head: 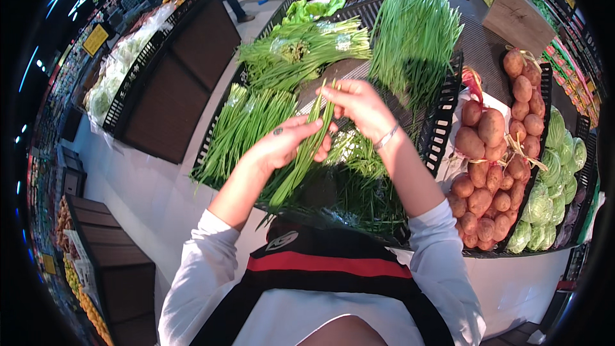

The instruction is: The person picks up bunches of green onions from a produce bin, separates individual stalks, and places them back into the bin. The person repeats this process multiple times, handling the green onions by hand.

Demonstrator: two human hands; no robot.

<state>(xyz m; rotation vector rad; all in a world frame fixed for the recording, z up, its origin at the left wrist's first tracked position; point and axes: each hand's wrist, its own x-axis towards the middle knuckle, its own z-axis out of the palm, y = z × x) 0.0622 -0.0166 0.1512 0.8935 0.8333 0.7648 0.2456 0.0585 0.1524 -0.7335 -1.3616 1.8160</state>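
My left hand [295, 142] is wrapped around a small bunch of long green leaves, probably garlic chives [302, 168], their lower ends hanging towards my apron. Higher up, my right hand [353, 101] pinches the bunch near its upper ends with thumb and fingers. Both hands are above a black plastic display tray. To the left of my left hand lie tied green bundles [259, 120]. Beyond my right hand stands a large sheaf of loose green stalks [415, 33]. Below the right wrist, more cut greens [360, 149] with pale ends lie partly in shadow.
Netted potatoes [480, 173] and green cabbages [552, 178] fill the sections at right. Bundled stalks [307, 53] and leafy lettuce [314, 9] lie farther back. A slotted black divider [439, 129] runs beside my right forearm. Across the aisle, wrapped vegetables [129, 67] top a brown stand; a person's leg [233, 2] shows behind.
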